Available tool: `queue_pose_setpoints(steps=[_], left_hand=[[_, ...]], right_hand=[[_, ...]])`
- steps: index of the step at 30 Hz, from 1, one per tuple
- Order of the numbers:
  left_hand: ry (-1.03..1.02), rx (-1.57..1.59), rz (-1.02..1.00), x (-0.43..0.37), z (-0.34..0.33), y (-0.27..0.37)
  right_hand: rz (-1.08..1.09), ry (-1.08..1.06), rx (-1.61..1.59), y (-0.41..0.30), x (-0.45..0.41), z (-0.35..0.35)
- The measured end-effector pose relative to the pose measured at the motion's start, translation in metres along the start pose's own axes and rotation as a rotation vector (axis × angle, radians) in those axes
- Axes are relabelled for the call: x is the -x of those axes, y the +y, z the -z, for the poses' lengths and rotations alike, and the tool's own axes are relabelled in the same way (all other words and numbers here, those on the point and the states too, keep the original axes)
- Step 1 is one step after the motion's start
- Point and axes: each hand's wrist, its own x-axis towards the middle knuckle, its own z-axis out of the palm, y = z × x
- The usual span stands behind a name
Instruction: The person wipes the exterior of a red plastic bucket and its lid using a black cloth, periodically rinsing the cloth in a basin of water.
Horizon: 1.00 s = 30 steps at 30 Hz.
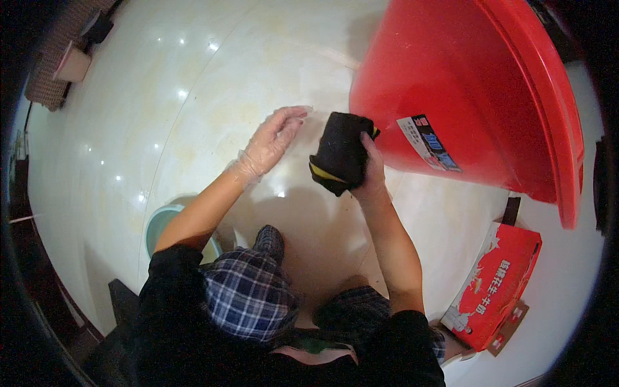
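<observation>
My right hand point(371, 169) grips a dark, folded cloth-like bundle point(341, 147) with yellow showing at its ends; what exactly it is I cannot tell. Just left of the bundle, apart from it, my left hand point(273, 138) hangs in the air with nothing in it. A clear plastic glove covers the left hand, its thumb and fingers apart. Beyond the bundle rises a large red plastic tub point(435, 82) with a thick rim and a printed label point(429, 144) on its side.
Below my left forearm a pale green basin point(162, 220) stands on the glossy tiled floor point(217, 92). A red printed carton point(498, 285) lies at the right, below the tub. At the upper left are a white bin-like container point(72, 63) and a brown woven item point(48, 89).
</observation>
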Motion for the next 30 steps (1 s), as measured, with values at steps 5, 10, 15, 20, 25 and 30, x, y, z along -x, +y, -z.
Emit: queue_pose_setpoints(steps=[5, 10, 15, 20, 25, 30], left_hand=[[0.020, -0.139, 0.195, 0.009, -0.003, 0.026], [0.116, -0.321, 0.301, 0.014, 0.023, 0.116], [-0.054, -0.178, 0.445, 0.047, 0.051, 0.200], [-0.152, -0.141, 0.539, 0.066, 0.062, 0.330], [-0.100, -0.239, 0.415, 0.124, 0.068, 0.390], [-0.003, -0.182, 0.524, 0.159, 0.108, 0.480]], right_hand=[[-0.046, 0.037, 0.060, 0.025, -0.041, -0.047], [0.033, 0.085, 0.129, 0.035, -0.021, -0.137], [-0.025, 0.164, 0.209, 0.039, 0.045, -0.211], [-0.181, 0.426, 0.345, 0.004, 0.112, -0.294], [-0.285, 0.583, 0.467, -0.036, 0.182, -0.382], [-0.187, 0.691, 0.674, -0.031, 0.208, -0.403]])
